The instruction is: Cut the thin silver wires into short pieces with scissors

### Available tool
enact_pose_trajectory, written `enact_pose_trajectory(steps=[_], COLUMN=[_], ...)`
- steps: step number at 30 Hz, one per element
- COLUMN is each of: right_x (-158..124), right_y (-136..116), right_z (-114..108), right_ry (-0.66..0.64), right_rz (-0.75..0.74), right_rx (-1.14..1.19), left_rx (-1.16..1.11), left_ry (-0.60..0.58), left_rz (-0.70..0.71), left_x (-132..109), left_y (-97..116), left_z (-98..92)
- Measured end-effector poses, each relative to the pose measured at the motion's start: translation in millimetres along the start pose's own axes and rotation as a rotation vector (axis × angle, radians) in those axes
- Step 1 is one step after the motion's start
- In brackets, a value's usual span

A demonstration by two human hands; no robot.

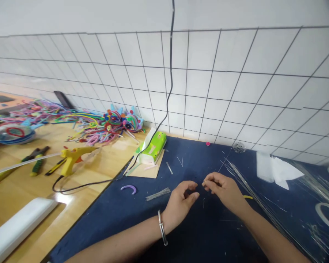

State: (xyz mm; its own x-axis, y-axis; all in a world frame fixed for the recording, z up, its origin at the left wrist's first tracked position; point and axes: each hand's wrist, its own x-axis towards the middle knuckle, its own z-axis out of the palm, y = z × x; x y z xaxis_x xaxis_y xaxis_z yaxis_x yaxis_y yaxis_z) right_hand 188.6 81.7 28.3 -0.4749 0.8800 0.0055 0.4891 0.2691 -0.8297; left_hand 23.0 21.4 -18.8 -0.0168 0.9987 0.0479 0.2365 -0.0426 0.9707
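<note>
My left hand point(182, 197), with a bangle at the wrist, hovers over the dark blue mat point(98, 226). Its thumb and fingers are curved but apart, with nothing visible between them. Just to the right, my right hand point(222, 190) has thumb and fingertips pinched together; anything in them is too fine to make out. Below the fingertips lies a short piece of wire point(204, 203). A small bundle of cut wires point(158, 194) rests left of my left hand. Long thin wires point(244, 182) run behind and beneath my right forearm.
A purple curved piece point(129, 189) and a green tissue pack point(152, 148) lie to the left. The wooden table holds a yellow glue gun point(71, 159), pliers point(37, 162) and colourful pipe cleaners point(98, 128). A black cable point(169, 98) hangs down. White sheets point(279, 171) lie right.
</note>
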Motion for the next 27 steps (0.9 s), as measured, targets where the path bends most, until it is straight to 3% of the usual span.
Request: enact_pose_trajectory(steps=[2,5,8,14,17,21,27], right_x=[5,14,24,66,100,141,171], right_y=[2,13,22,-12,-28,-27,-21], right_z=[-1,4,9,3,21,61,96], right_ry=[0.063,0.108,0.038,0.048,-0.115,-0.279,-0.402], right_rz=[-0.033,-0.106,-0.1,-0.045,0.051,0.139,0.236], right_rx=[-0.112,-0.275,-0.319,-0.256,-0.216,-0.248,-0.317], left_rx=[0.043,0.108,0.164,0.22,0.266,0.309,0.337], left_ry=[-0.01,-0.194,-0.383,-0.552,-0.6,-0.643,-0.688], left_rz=[0.037,0.126,0.234,0.459,0.52,0.567,0.619], left_x=[-11,-29,-40,-40,-38,-36,-32], left_y=[5,12,11,0,-5,-11,-20], left_z=[-5.4,-13.4,-16.6,-10.8,-9.7,-10.4,-11.4])
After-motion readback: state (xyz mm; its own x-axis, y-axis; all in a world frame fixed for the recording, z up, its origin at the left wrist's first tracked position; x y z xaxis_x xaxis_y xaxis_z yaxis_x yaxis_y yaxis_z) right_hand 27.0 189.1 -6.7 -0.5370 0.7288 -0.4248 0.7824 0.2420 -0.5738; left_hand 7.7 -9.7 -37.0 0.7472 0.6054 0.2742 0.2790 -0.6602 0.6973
